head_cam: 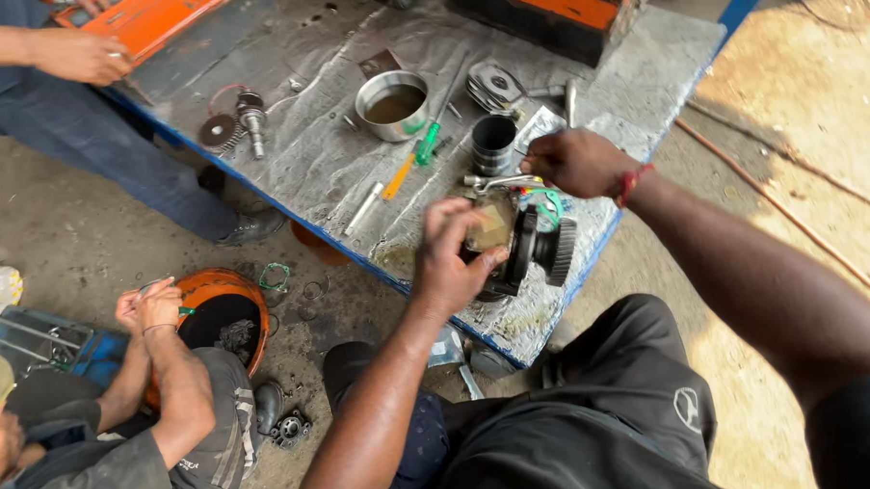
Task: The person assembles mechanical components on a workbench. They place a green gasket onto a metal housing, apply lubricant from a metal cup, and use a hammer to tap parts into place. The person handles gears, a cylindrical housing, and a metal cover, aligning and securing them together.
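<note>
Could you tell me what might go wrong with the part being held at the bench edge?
The oily engine part sits close to the bench edge, steadied by the left hand, so it could slip off towards the lap below. The right hand grips a metal tool right above the fingers; a slip could pinch them. The open metal bowl of dark liquid stands within elbow reach and might tip.
</note>
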